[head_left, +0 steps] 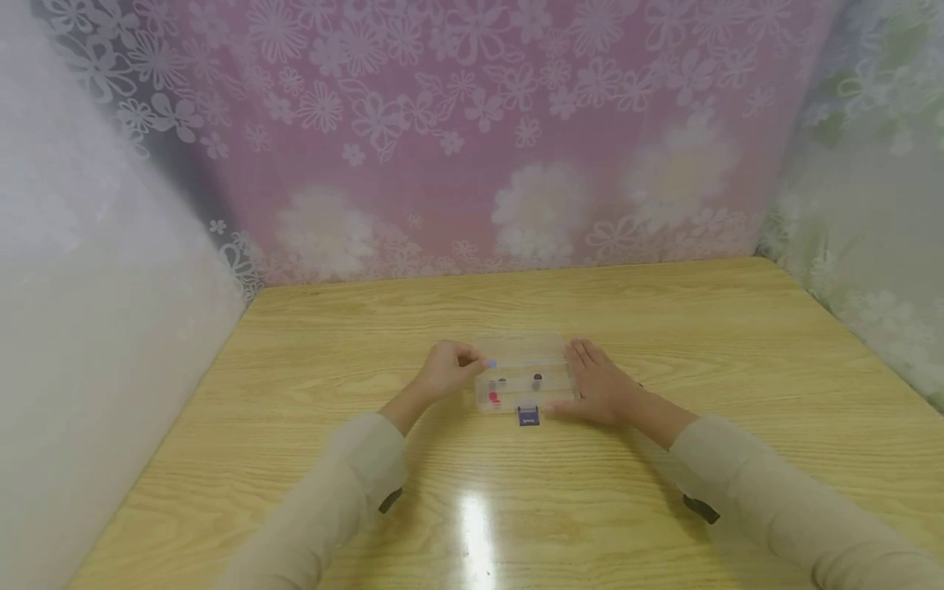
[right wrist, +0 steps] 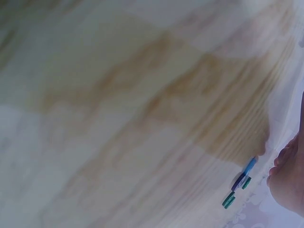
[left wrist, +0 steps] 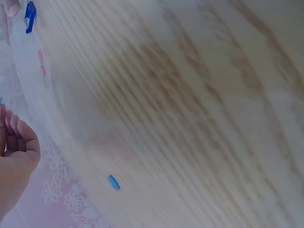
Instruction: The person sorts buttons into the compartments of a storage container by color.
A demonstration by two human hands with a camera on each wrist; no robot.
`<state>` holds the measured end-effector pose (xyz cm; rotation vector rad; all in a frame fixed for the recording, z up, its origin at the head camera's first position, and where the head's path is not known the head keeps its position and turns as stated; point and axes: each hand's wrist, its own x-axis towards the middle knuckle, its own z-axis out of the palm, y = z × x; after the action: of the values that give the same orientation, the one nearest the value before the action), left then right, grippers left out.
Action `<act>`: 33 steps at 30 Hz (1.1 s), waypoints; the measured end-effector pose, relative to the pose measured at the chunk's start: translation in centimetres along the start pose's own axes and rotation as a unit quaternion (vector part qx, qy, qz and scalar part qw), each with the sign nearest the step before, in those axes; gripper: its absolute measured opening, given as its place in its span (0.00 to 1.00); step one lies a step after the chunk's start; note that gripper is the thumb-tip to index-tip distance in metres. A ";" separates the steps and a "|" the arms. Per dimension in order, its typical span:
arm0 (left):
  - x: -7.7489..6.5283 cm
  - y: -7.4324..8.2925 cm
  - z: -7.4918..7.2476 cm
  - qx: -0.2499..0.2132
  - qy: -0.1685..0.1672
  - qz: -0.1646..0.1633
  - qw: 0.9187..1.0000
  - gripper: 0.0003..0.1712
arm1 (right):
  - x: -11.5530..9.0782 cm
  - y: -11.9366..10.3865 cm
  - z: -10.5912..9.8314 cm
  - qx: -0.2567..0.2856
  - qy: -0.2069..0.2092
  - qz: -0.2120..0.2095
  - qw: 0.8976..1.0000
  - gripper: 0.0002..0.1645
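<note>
- Nearest, two pale cloth sleeves (head_left: 369, 459) reach in from the lower corners, a dark piece (head_left: 701, 509) showing under the right one.
- Between them the wood-grain worktop (head_left: 605, 516), yellowish and glossy with a white glare streak, stretches from the lower edge of the view to the box, leaving room at front; more wood runs out to both sides.
- Just in front of the box's near wall sticks a dark blue latch (head_left: 528, 416).
- The clear plastic box (head_left: 551, 395), rectangular and divided into compartments, sits between the hands, with a see-through panel along its far side.
- Inside, red pieces (head_left: 493, 397) lie in the near left corner; small dark pieces (head_left: 537, 378) lie farther back.
- The left hand (head_left: 451, 363) is at the box's left edge, its grip together: thumb and fingertips pinch a small blue piece (head_left: 492, 364) over that side.
- The right hand (head_left: 599, 385) rests along the box's right edge, fingers straight, thumb apart toward the near corner.
- On the wood near the left hand lies a rounded blue tablet shape (left wrist: 113, 182).
- Near the right hand, small green discs (right wrist: 229, 200) lie close to a purple one (right wrist: 239, 181) and a blue one (right wrist: 250, 165).
- Farthest, beyond the worktop's straight back edge, hangs a pink flower-patterned curtain (head_left: 442, 188).
</note>
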<state>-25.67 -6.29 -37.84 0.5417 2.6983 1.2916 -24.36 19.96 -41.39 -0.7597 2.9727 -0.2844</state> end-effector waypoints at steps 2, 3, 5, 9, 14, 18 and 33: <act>0.1 0.2 0.2 -0.002 -0.003 -0.003 1.000 0.12 | 0.0 0.0 0.0 0.002 -0.001 0.001 1.000 0.63; 0.1 0.2 0.3 -0.003 -0.006 -0.003 1.000 0.11 | 0.0 0.0 0.0 0.002 -0.002 0.001 1.000 0.63; 0.2 0.4 0.6 -0.006 -0.007 0.001 1.000 0.11 | 0.0 0.0 0.0 0.003 -0.003 0.002 1.000 0.63; 0.4 0.6 1.1 -0.013 -0.015 0.010 1.000 0.11 | 0.0 0.0 0.0 0.004 -0.003 0.004 1.000 0.64; 0.5 1.0 1.7 -0.012 -0.029 0.019 0.999 0.11 | 0.0 0.1 0.0 0.007 -0.005 0.007 1.000 0.65; 0.6 1.3 2.0 -0.011 -0.038 0.017 0.999 0.11 | 0.1 0.1 0.1 0.012 -0.009 0.012 1.000 0.65; 1.1 2.1 3.6 -0.015 -0.053 0.039 0.998 0.10 | 0.0 0.0 0.1 0.011 -0.001 0.002 1.000 0.64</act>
<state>-25.25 -2.04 -38.45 0.6967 2.5925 1.2797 -24.40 19.94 -41.44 -0.7511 2.9635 -0.3145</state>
